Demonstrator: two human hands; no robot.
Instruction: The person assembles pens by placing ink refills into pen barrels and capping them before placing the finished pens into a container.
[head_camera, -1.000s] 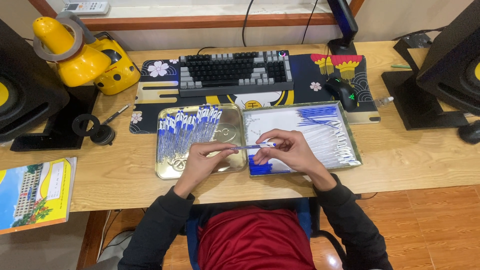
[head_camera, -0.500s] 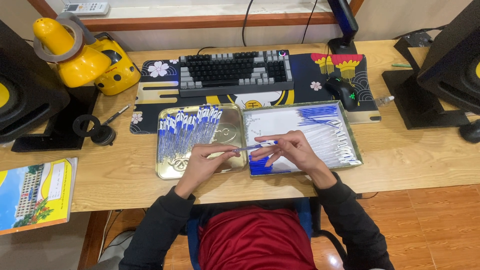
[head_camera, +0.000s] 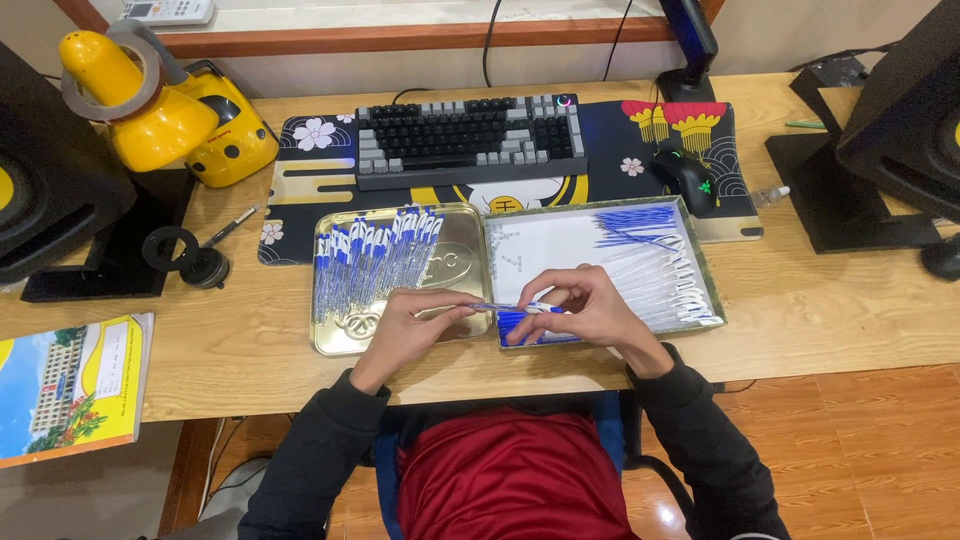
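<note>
Home office: keyboard (head_camera: 470, 140), mouse (head_camera: 686, 180), speakers (head_camera: 55, 180).

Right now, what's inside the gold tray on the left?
The gold tray holds a pile of blue-capped pens across its left and middle. The left hand covers part of its lower right corner, hiding whatever lies there.

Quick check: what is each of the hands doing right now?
Left hand: closed, pinching one end of a blue and white pen.
Right hand: closed, fingers gripping the same pen's other end.
</note>
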